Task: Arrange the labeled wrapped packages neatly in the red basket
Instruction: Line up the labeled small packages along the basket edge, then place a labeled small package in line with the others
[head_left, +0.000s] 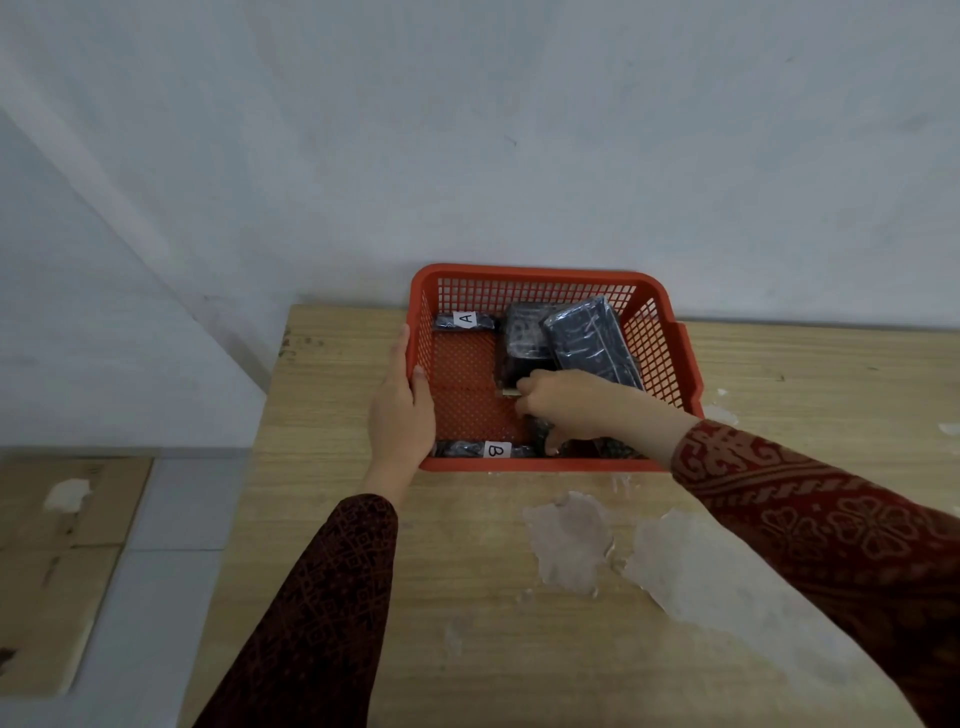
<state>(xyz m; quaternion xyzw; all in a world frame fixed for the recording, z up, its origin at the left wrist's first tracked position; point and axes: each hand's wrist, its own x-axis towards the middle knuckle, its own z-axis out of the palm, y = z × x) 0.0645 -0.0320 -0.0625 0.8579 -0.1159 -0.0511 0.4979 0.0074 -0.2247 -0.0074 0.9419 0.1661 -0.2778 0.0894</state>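
A red mesh basket (530, 274) stands on the wooden table against the wall. My left hand (402, 410) grips its left rim. A thin dark package labelled A (465, 321) lies along the back left wall, and one labelled B (485, 450) lies along the front wall. Two larger dark wrapped packages lean at the back right: a middle one (522, 338) and a longer one (592, 340). My right hand (563, 405) reaches inside, fingers closed on the near end of the middle package, partly hiding another dark package (608, 448) by the front wall.
The wooden table (467, 597) has peeled white patches (569, 540) on its surface in front of the basket. Its left edge drops off to a tiled floor, where a low wooden board (57, 561) lies. A pale wall stands right behind the basket.
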